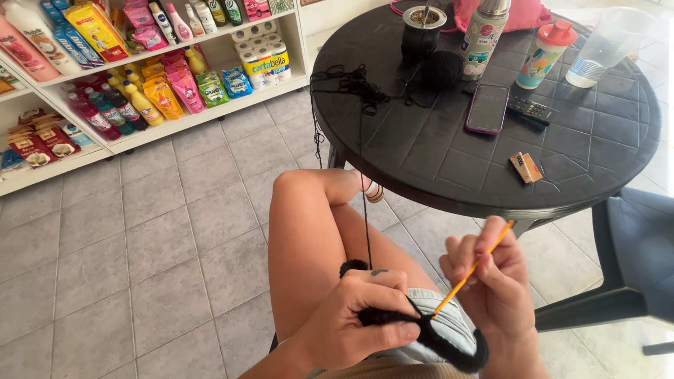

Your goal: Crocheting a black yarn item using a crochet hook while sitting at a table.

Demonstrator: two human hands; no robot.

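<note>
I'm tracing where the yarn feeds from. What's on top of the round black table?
On the round black table: loose black yarn, yarn ball, phone, remote, thermos, cups, small box. The yarn's run beyond the ball is hidden.

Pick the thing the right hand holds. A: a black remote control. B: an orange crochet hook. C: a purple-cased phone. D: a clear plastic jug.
B: the right hand grips a thin orange crochet hook, its tip in the black crochet piece that the left hand pinches.
</note>
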